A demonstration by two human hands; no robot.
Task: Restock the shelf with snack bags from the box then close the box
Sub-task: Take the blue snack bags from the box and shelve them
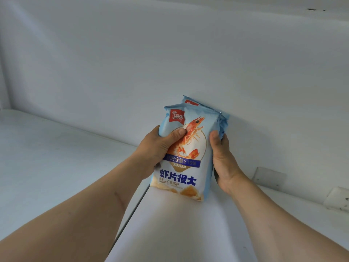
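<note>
Head view — both hands, left hand (158, 146) and right hand (224, 159), grip snack bags (188, 148).

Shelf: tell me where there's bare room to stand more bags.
The white shelf is bare left of the left hand, out to the far-left corner along the back wall. Another bare strip lies right of the right hand. It is crowded only at the snack bags, held between both hands.
</note>
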